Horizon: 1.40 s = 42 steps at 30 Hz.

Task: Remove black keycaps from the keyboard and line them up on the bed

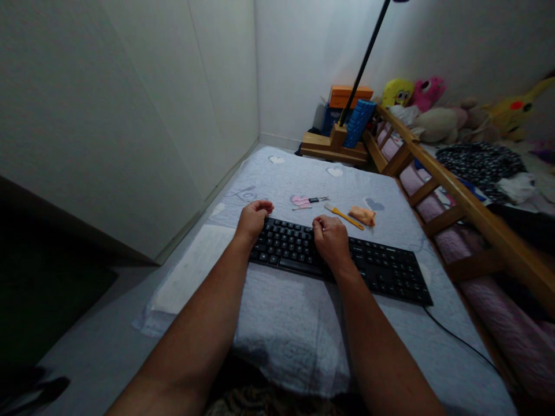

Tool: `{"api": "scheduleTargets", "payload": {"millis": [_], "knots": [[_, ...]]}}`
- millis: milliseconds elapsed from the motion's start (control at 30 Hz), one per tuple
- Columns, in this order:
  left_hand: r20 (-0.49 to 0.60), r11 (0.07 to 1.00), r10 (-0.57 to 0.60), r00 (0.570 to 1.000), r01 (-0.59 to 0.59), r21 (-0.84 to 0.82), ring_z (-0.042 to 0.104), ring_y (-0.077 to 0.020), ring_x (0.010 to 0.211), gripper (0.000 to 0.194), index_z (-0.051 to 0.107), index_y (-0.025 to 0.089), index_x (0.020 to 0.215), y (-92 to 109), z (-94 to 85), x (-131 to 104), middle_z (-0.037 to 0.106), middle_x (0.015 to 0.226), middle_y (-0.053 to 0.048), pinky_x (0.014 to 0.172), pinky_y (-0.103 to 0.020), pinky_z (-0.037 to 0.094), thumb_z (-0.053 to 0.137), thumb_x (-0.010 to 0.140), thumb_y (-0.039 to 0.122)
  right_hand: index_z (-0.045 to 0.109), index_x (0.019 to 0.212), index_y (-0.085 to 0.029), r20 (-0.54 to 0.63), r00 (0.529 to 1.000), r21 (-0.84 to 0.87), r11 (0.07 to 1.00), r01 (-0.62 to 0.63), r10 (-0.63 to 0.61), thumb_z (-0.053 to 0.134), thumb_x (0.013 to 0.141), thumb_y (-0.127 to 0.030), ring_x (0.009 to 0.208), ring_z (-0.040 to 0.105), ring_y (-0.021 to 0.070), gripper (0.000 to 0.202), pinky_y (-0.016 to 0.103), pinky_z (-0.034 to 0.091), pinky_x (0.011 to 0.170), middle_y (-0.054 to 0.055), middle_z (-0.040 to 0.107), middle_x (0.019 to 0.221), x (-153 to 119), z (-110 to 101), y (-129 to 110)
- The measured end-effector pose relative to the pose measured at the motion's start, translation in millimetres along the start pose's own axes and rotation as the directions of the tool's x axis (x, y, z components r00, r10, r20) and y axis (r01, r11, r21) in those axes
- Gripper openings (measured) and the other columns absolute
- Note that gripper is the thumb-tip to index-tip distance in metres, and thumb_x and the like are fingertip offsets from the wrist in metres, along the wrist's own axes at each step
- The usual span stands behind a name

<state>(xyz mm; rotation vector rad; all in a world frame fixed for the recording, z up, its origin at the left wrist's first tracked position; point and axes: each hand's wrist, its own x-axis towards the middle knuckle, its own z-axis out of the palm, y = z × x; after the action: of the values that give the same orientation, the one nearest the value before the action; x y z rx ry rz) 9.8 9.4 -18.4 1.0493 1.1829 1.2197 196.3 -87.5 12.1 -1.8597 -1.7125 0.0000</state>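
Observation:
A black keyboard (295, 245) lies slanted on the cloth-covered table. At its back left corner is my left hand (255, 221), with fingers curled and pressed together; whatever they hold, if anything, is too small to tell. My right hand (332, 237) rests over the middle of the keyboard, its thumb and fingers pinched, and anything between them is hidden. Behind the keyboard lie tweezers with a black grip (314, 200), a thin white swab (302, 208), a yellow-handled brush (347, 217) and a crumpled orange cloth (362, 216).
A folded white cloth (191, 268) lies on the table's left side. The keyboard's cable (462, 340) runs to the front right. A wooden bed rail (472, 199) borders the right side. A lamp pole (366, 60) rises from a wooden stand (332, 145) behind the table.

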Motion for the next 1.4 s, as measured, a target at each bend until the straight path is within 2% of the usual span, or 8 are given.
{"api": "scheduleTargets", "payload": {"millis": [500,1400], "knots": [[0.002,1.0,-0.002,1.0,0.002,0.013,0.066,-0.0192,0.087,0.029,0.067,0.017,0.077,0.7,0.1,-0.4,0.071,0.083,-0.004,0.095,-0.037,0.047,0.051,0.055,0.009,0.069,0.08,-0.018,0.004,1.0,0.023,1.0,-0.017,0.017,0.048,0.09,-0.021,0.081,0.057,0.0232,0.024,0.032,0.037,0.074,0.009,0.07,0.08,0.6,0.2,2.3],[-0.001,1.0,0.007,1.0,-0.007,0.028,0.065,-0.0178,0.085,0.028,0.066,0.017,0.076,1.7,1.1,-0.8,0.07,0.081,-0.003,0.092,-0.035,0.048,0.05,0.055,0.008,0.068,0.079,-0.018,-0.004,1.0,-0.018,1.0,0.025,-0.025,0.048,0.09,-0.019,0.08,0.055,0.0237,0.023,0.033,0.037,0.075,0.009,0.068,0.079,-1.0,1.0,-1.3]]}}
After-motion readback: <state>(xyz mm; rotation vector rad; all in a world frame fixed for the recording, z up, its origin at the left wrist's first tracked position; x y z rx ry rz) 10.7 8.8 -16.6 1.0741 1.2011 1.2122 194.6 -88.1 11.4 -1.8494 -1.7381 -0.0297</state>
